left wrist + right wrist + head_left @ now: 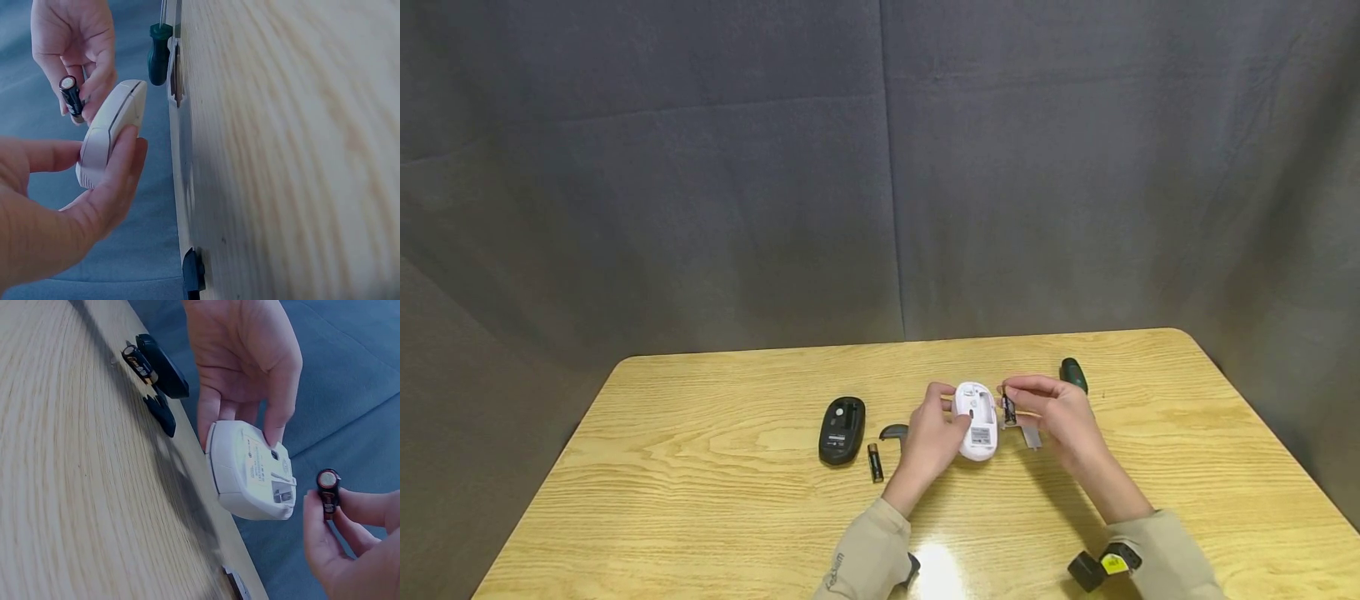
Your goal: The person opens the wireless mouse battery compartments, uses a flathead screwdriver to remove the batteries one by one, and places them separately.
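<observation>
My left hand [934, 437] grips a white computer mouse [979, 448] above the table, its underside facing me. The battery bay [284, 492] of that mouse is uncovered, and bare metal shows inside it. Just to the right, my right hand [1063, 417] pinches a black battery [1009, 411] between thumb and fingers. A small gap separates the battery [329, 490] from the mouse in the right wrist view. Below the right hand, a pale cover piece [1032, 437] lies on the wood, partly hidden by the fingers.
Left of my hands a black mouse [841, 433] lies underside up with its bay uncovered. Beside it are a loose battery [876, 463] and a black cover [892, 432], partly behind my left hand. A green-handled screwdriver [160, 55] lies beyond my right hand.
</observation>
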Tool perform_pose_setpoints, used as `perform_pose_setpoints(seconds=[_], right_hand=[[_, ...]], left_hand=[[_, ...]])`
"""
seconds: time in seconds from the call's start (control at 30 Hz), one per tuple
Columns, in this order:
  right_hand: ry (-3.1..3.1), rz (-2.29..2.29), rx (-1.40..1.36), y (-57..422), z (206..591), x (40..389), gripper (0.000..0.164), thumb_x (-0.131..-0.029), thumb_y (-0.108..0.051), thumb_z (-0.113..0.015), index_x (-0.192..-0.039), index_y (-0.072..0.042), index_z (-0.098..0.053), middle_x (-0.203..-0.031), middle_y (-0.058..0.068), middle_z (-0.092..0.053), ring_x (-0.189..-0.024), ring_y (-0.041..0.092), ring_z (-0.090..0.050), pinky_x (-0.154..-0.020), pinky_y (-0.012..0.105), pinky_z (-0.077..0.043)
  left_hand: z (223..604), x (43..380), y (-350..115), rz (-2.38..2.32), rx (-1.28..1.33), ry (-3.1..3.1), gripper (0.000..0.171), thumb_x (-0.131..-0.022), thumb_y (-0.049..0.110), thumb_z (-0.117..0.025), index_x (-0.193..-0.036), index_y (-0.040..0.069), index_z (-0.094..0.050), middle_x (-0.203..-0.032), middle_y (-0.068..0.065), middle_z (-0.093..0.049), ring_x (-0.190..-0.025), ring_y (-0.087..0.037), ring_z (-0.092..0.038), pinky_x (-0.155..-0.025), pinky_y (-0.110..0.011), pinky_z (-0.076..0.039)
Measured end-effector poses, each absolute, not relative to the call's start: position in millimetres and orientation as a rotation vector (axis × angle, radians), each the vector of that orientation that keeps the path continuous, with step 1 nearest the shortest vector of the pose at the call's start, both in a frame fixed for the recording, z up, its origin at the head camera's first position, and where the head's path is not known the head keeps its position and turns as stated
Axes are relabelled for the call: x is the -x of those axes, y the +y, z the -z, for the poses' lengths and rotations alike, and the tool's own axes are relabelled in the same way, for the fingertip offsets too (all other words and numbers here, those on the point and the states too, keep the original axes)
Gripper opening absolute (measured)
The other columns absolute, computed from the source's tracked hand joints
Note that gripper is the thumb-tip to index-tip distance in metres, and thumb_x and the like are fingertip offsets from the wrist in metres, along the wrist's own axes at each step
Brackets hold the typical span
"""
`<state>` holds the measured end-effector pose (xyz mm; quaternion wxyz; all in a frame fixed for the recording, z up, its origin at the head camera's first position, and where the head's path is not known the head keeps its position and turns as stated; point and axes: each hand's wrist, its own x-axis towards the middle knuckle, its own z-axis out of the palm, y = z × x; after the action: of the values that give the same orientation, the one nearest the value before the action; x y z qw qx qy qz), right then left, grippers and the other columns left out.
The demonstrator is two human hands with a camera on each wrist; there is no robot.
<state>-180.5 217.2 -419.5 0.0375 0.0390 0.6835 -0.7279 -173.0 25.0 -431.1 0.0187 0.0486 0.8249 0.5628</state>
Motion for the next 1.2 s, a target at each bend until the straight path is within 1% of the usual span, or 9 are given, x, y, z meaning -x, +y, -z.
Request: perform_pose_setpoints(seconds=[0.13, 0.2, 0.37, 0.53, 0.63, 0.8, 0.9, 1.03, 1.2], right_hand=[[2.098, 2.163, -0.053, 220, 422, 182, 0.026, -0.099, -0.001, -0.065, -0.123, 0.009, -0.068, -0.106, 0.001, -0.073, -0.092, 0.008, -0.070, -0.080, 0.027, -0.059], [2.093, 2.147, -0.035, 221, 422, 183, 0.029, -0.098, 0.001, -0.064, -0.125, 0.012, -0.065, -0.106, 0.002, -0.072, -0.093, 0.008, -0.069, -0.082, 0.028, -0.059], [2.117, 2.117, -0.026, 223, 423, 183, 0.028, -0.097, 0.001, -0.065, -0.124, 0.012, -0.065, -0.106, 0.002, -0.072, -0.092, 0.008, -0.069, -0.082, 0.027, -0.059], [2.249, 1.973, 0.044, 227, 424, 183, 0.036, -0.096, -0.001, -0.069, -0.125, 0.019, -0.061, -0.112, 0.015, -0.072, -0.089, 0.009, -0.070, -0.080, 0.029, -0.060], [2.304, 1.831, 0.143, 229, 425, 183, 0.034, -0.095, 0.001, -0.069, -0.122, 0.020, -0.062, -0.110, 0.020, -0.072, -0.087, 0.012, -0.070, -0.078, 0.031, -0.061], [2.320, 1.653, 0.260, 231, 427, 184, 0.027, -0.093, 0.002, -0.069, -0.116, 0.016, -0.066, -0.094, 0.012, -0.069, -0.081, 0.018, -0.068, -0.072, 0.035, -0.061], [2.337, 1.595, 0.282, 231, 428, 184, 0.023, -0.093, 0.003, -0.068, -0.113, 0.014, -0.068, -0.090, 0.010, -0.067, -0.080, 0.021, -0.067, -0.072, 0.037, -0.061], [2.340, 1.555, 0.293, 232, 429, 182, 0.019, -0.091, 0.007, -0.068, -0.108, 0.015, -0.069, -0.089, 0.010, -0.068, -0.080, 0.020, -0.067, -0.071, 0.037, -0.062], [2.330, 1.513, 0.311, 231, 430, 181, 0.017, -0.089, 0.009, -0.070, -0.105, 0.015, -0.068, -0.084, 0.009, -0.066, -0.076, 0.020, -0.067, -0.068, 0.036, -0.062]], left_hand=[[431, 172, 25, -1.712, -0.170, 2.576, 0.044, -0.092, 0.000, -0.066, -0.134, -0.005, -0.055, -0.113, -0.019, -0.067, -0.090, -0.022, -0.066, -0.071, -0.032, -0.055], [431, 172, 26, -1.696, -0.174, 2.586, 0.045, -0.091, -0.001, -0.066, -0.134, -0.005, -0.055, -0.113, -0.019, -0.067, -0.093, -0.024, -0.066, -0.074, -0.034, -0.055], [432, 171, 26, -1.658, -0.164, 2.600, 0.047, -0.090, -0.002, -0.066, -0.136, -0.005, -0.054, -0.115, -0.019, -0.066, -0.097, -0.025, -0.065, -0.079, -0.036, -0.056], [431, 172, 27, -1.617, -0.183, 2.605, 0.050, -0.088, -0.004, -0.068, -0.136, -0.006, -0.054, -0.113, -0.019, -0.066, -0.097, -0.026, -0.064, -0.081, -0.037, -0.055], [432, 172, 27, -1.570, -0.201, 2.614, 0.052, -0.086, -0.004, -0.069, -0.136, -0.007, -0.054, -0.110, -0.017, -0.065, -0.096, -0.026, -0.063, -0.082, -0.039, -0.055], [433, 172, 28, -1.445, -0.205, 2.631, 0.053, -0.088, -0.002, -0.069, -0.138, -0.007, -0.052, -0.114, -0.020, -0.062, -0.101, -0.030, -0.062, -0.090, -0.048, -0.054], [433, 171, 28, -1.364, -0.209, 2.646, 0.052, -0.091, 0.000, -0.068, -0.140, -0.007, -0.051, -0.120, -0.024, -0.060, -0.105, -0.032, -0.061, -0.095, -0.051, -0.053], [433, 170, 28, -1.288, -0.218, 2.657, 0.054, -0.092, 0.003, -0.072, -0.142, -0.006, -0.051, -0.123, -0.025, -0.057, -0.100, -0.030, -0.061, -0.091, -0.050, -0.054], [429, 166, 26, -1.218, -0.251, 2.635, 0.068, -0.087, 0.007, -0.081, -0.147, -0.002, -0.048, -0.129, -0.025, -0.050, -0.098, -0.028, -0.058, -0.085, -0.047, -0.055]])
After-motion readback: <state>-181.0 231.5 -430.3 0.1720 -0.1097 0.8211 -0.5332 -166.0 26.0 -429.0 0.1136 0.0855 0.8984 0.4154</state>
